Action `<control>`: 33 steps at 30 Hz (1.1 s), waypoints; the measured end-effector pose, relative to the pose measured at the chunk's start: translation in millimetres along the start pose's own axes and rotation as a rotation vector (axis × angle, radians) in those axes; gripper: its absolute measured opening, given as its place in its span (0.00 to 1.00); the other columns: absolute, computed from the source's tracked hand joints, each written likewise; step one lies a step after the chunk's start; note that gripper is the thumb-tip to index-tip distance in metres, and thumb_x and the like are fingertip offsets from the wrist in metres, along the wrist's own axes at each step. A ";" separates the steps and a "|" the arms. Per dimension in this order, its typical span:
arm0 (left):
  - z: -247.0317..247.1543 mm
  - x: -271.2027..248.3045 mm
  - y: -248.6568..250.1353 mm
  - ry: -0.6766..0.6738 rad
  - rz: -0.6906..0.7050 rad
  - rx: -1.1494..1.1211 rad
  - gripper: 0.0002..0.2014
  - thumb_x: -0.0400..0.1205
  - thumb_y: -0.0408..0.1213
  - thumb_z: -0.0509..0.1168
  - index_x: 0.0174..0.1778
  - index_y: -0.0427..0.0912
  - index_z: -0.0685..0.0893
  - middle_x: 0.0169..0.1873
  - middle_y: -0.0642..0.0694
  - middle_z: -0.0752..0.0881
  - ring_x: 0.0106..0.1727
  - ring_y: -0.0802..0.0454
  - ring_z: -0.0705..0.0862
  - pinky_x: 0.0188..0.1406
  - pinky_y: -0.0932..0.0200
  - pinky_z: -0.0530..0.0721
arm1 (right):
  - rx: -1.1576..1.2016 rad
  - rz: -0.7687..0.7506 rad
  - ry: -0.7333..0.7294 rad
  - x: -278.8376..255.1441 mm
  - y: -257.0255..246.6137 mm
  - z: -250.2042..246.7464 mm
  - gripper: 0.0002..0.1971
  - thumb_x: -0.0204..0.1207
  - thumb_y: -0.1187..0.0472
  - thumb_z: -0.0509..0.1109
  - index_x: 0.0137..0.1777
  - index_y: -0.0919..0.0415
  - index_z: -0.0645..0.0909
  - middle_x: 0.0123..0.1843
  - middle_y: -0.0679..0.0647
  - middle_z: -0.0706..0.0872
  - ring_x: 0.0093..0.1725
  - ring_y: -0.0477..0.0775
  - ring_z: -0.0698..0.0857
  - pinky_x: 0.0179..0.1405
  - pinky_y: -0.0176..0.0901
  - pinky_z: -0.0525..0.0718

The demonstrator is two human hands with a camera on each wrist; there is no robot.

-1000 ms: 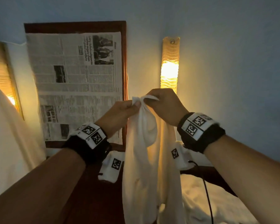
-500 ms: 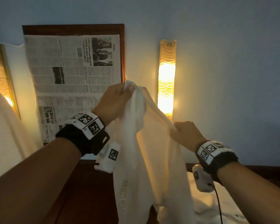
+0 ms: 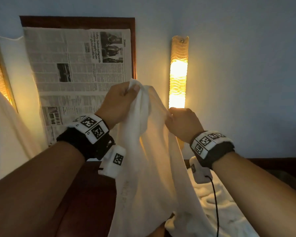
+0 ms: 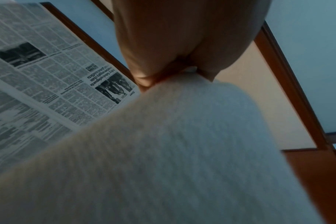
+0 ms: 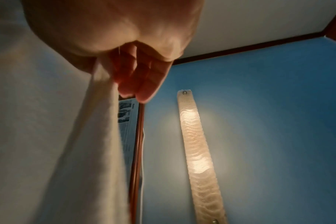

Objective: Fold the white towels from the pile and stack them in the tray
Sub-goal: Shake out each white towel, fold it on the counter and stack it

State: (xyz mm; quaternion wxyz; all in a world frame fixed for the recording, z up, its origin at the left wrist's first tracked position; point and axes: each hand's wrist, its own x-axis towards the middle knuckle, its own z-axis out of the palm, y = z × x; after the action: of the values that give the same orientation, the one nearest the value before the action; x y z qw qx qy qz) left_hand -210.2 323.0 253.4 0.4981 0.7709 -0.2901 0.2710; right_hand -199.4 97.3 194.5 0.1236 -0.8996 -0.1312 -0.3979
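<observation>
Wall [image 3: 246, 74]: blue-grey, it rose behind both hands and filled the space beyond the right hand.
Towel [image 3: 149, 168]: a white towel hung in the air between the two hands, raised in front of the wall; its top edge sloped down from the left hand to the right, and the long body draped below both wrists, out of the bottom of the head view. The left wrist view showed its ribbed weave [image 4: 173, 151] just under the palm.
Pile [image 3: 212, 211]: more rumpled white cloth lay below the right wrist, behind the hanging towel.
Newspaper [image 3: 75, 79]: a sheet was spread over a dark wooden frame [image 3: 79, 21] on the wall, beyond and above the left hand.
Wall lamp [image 3: 179, 72]: a tall lit strip glowed amber just above the right hand; in the right wrist view it [image 5: 194, 144] ran beside the fingers.
Left hand [image 3: 120, 103]: the higher of the two, its thumb and curled fingers pinched the towel's top corner, cloth bunched in the grip.
Right hand [image 3: 181, 124]: lower, to the right of the left hand, it pinched the towel's edge between thumb and forefinger; the other fingers [image 5: 144, 81] hung loosely curled beside the cloth.
Wrist bands [image 3: 91, 129]: black straps with white marker tags circled both wrists.
</observation>
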 end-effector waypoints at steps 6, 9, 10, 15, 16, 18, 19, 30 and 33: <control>-48.3 -21.1 2.3 0.033 0.040 -0.013 0.23 0.91 0.48 0.58 0.51 0.29 0.85 0.47 0.28 0.86 0.41 0.44 0.84 0.45 0.47 0.84 | -0.037 0.276 -0.375 -56.6 20.8 24.0 0.17 0.81 0.56 0.63 0.29 0.49 0.72 0.35 0.52 0.81 0.41 0.60 0.82 0.43 0.45 0.77; -64.7 -35.6 -5.9 0.003 -0.024 -0.053 0.21 0.91 0.49 0.58 0.54 0.34 0.87 0.49 0.34 0.89 0.51 0.37 0.89 0.56 0.39 0.87 | 0.221 0.418 -0.125 -59.8 10.9 15.1 0.10 0.79 0.67 0.66 0.40 0.59 0.87 0.41 0.59 0.89 0.45 0.63 0.86 0.45 0.48 0.80; -67.8 -41.4 -9.6 -0.018 -0.056 -0.077 0.20 0.90 0.48 0.59 0.54 0.36 0.88 0.49 0.36 0.90 0.52 0.37 0.89 0.58 0.38 0.86 | 0.288 0.428 -0.045 -53.3 1.2 7.5 0.11 0.78 0.70 0.64 0.47 0.61 0.89 0.45 0.59 0.89 0.47 0.61 0.86 0.48 0.45 0.80; -58.8 -66.3 -17.8 -0.138 -0.187 -0.311 0.18 0.88 0.49 0.62 0.51 0.39 0.91 0.49 0.36 0.92 0.54 0.35 0.90 0.61 0.33 0.86 | 0.383 0.197 0.022 -19.0 -74.3 -38.0 0.10 0.84 0.67 0.60 0.56 0.62 0.84 0.50 0.48 0.84 0.47 0.44 0.81 0.41 0.16 0.71; -52.5 -69.5 -15.6 -0.156 -0.211 -0.384 0.16 0.88 0.48 0.63 0.50 0.42 0.92 0.49 0.37 0.92 0.54 0.37 0.91 0.61 0.35 0.87 | 0.381 0.156 0.016 -16.4 -88.0 -45.7 0.10 0.84 0.66 0.61 0.56 0.61 0.84 0.48 0.46 0.84 0.45 0.40 0.81 0.41 0.17 0.72; -38.9 -73.7 -9.7 -0.195 -0.259 -0.504 0.15 0.87 0.49 0.64 0.48 0.45 0.92 0.50 0.39 0.92 0.54 0.40 0.91 0.63 0.37 0.86 | 0.397 0.071 0.033 -14.5 -109.7 -60.9 0.08 0.83 0.65 0.64 0.53 0.60 0.85 0.46 0.46 0.85 0.45 0.37 0.81 0.43 0.20 0.74; -32.1 -75.2 -6.9 -0.218 -0.274 -0.550 0.15 0.85 0.51 0.65 0.49 0.45 0.92 0.50 0.38 0.92 0.55 0.40 0.90 0.65 0.35 0.85 | 0.397 0.043 0.046 -14.4 -116.9 -67.9 0.07 0.82 0.65 0.66 0.52 0.61 0.86 0.46 0.46 0.86 0.45 0.38 0.82 0.45 0.23 0.75; 11.9 -77.0 28.6 -0.390 -0.214 -0.677 0.17 0.91 0.50 0.59 0.59 0.43 0.87 0.49 0.43 0.91 0.53 0.47 0.89 0.63 0.44 0.84 | 0.215 0.187 0.136 -48.5 -95.2 -107.6 0.22 0.77 0.51 0.73 0.28 0.66 0.73 0.25 0.53 0.72 0.27 0.46 0.68 0.29 0.37 0.66; 20.1 -72.0 39.5 -0.351 -0.188 -0.616 0.16 0.91 0.48 0.58 0.56 0.42 0.87 0.47 0.45 0.91 0.50 0.50 0.90 0.58 0.50 0.86 | 0.290 0.163 0.170 -57.1 -85.0 -108.1 0.21 0.79 0.54 0.72 0.29 0.62 0.72 0.25 0.51 0.71 0.27 0.45 0.67 0.29 0.36 0.67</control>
State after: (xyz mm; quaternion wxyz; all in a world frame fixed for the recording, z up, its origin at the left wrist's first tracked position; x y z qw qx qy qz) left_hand -285.2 303.9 219.4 0.6723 0.6429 -0.3668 -0.0123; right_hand -338.8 133.6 232.4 0.2945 -0.8430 -0.1029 -0.4382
